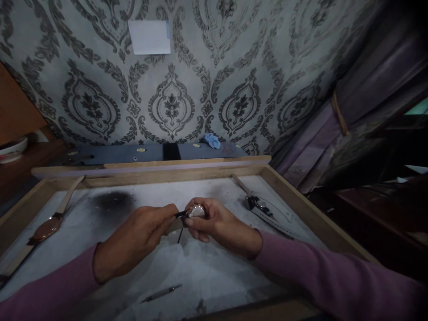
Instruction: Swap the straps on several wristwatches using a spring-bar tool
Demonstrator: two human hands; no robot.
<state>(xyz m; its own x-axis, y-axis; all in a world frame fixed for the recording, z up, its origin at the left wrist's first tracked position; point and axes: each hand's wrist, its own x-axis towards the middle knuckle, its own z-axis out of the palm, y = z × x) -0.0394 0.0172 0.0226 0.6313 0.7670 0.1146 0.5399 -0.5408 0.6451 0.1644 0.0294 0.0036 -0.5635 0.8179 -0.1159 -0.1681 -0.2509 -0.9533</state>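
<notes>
Between the thumb and fingers of my right hand (pixel 210 220) is a watch (pixel 196 211) with a rose-gold rim and a pale round face or back. My left hand (pixel 142 232) is closed in a pinch on a short dark piece (pixel 181 214), whose far end meets the left edge of the watch. Whether that piece is a strap end or a tool, I cannot tell. Just under it, a thin dark strip (pixel 180 235) points down, and a pale flat part shows behind my left fingers. Both hands are held above the white lining of a shallow wooden tray (pixel 290 194).
On the tray's left lies a watch (pixel 47 228) with a brown face and beige strap. To the right are a strap (pixel 272 221) and dark watch parts (pixel 257 204). A slim metal tool (pixel 162 293) lies near the front. Behind the tray sits a blue cloth (pixel 212 141).
</notes>
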